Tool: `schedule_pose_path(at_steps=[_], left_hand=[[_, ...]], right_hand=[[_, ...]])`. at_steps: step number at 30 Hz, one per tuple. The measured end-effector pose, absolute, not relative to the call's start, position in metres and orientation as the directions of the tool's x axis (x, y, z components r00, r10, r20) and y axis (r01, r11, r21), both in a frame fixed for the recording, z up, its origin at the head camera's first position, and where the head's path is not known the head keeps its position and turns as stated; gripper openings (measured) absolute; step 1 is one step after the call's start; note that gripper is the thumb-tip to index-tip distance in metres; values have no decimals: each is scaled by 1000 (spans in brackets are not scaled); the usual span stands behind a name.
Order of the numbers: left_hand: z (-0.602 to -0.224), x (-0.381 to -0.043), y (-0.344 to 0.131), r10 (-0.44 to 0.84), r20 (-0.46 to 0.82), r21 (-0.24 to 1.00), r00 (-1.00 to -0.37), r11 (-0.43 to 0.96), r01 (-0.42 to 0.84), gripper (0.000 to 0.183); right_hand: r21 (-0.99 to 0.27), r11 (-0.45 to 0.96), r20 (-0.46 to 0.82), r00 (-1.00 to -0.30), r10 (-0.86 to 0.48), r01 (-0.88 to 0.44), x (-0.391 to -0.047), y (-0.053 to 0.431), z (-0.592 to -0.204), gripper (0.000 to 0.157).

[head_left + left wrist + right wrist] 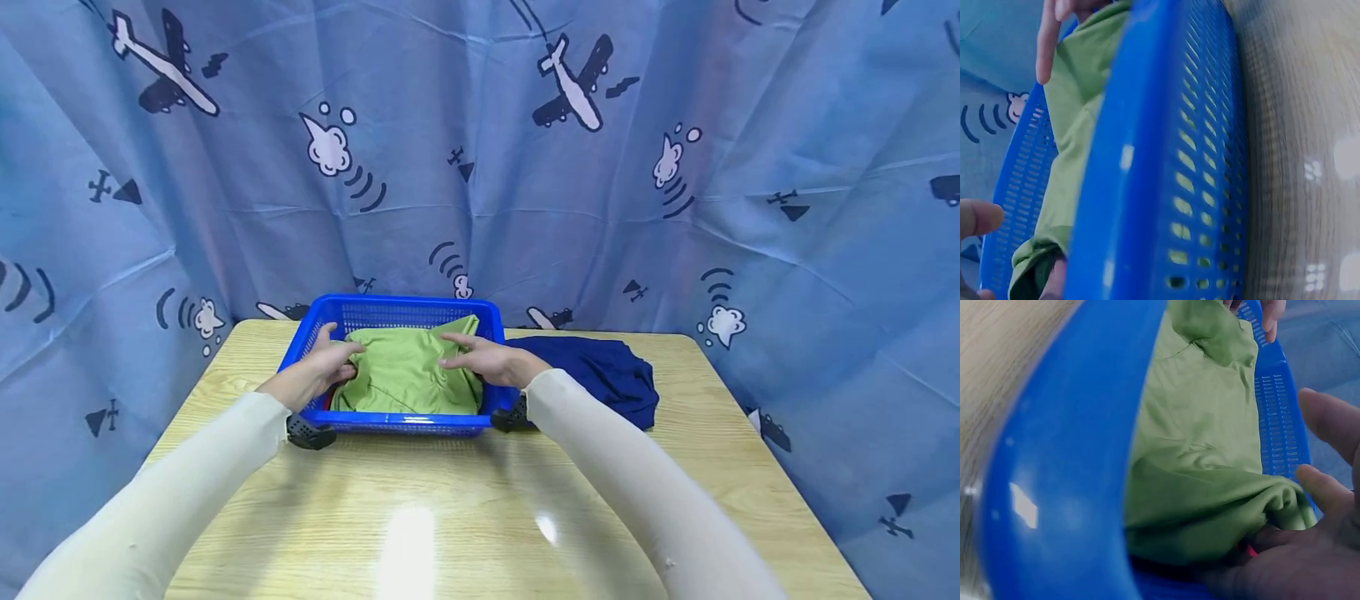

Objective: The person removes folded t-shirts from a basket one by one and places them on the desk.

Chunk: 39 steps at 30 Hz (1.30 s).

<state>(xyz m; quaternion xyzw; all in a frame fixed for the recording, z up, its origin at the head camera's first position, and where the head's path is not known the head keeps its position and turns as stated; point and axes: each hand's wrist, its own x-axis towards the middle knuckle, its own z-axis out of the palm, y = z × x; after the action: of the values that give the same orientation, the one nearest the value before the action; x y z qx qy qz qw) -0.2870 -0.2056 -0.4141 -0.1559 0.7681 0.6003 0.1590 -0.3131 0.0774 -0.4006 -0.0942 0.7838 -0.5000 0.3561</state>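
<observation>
A piece of light green cloth [405, 371] lies folded inside a blue plastic basket [408, 420] with slotted walls. At the cloth's left edge is my left hand [327, 360]; its thumb stands apart, and in the left wrist view a fingertip [1055, 280] is tucked at the cloth's rolled end. My right hand [486, 358] reaches over the basket's right side. In the right wrist view its thumb and index finger are extended, while its lower fingers [1272, 537] slip beneath the green fold. A small red patch [1250, 550] shows under the cloth there.
Just right of the basket, a dark navy cloth [600, 371] lies crumpled on the wooden table [480, 508]. Behind the table hangs a blue curtain [420, 167] with airplane prints. Dark bands with wrist mounts [309, 433] sit near both cuffs, close to the basket's front rim.
</observation>
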Motion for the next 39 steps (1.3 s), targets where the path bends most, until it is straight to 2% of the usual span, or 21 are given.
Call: schedule_pose_path(at_steps=[4,8,15,18,22,26,30,35,39], left_hand=[[-411,-284,-209,21,-451,862,-892,269,-429,84],[-415,-284,-215,124,-473,836,-872,375,-400,80],[-421,-285,-218,285,-510,757,-812,597,-266,73],[-423,-286,-219,331,-515,734,-791,646,-207,65],[-427,-288,-221,342,-458,756,-821,636,-156,59],[-429,-292,-222,331,-400,801,-855,580,-150,61],[-431,-295,-221,342,-423,812,-839,553,-184,68],[-432,-296,-218,359,-449,805,-818,560,-197,72],[-432,-296,-218,377,-414,819,-829,552,-158,73]], right_hand=[[-866,455,-447,-731,-516,208,-312,75,-403,69],[-868,459,-443,-716,-539,191,-311,75,-403,69],[-843,510,-464,-709,-532,169,-311,73,-407,72],[-828,546,-463,-707,-535,130,-311,71,-409,70],[-804,590,-456,-723,-520,83,-310,67,-410,63],[-788,610,-446,-763,-468,86,-310,66,-410,60],[-786,611,-438,-784,-440,97,-310,66,-412,65],[-793,597,-449,-778,-440,120,-310,67,-413,70],[-794,592,-446,-791,-419,134,-311,68,-411,69]])
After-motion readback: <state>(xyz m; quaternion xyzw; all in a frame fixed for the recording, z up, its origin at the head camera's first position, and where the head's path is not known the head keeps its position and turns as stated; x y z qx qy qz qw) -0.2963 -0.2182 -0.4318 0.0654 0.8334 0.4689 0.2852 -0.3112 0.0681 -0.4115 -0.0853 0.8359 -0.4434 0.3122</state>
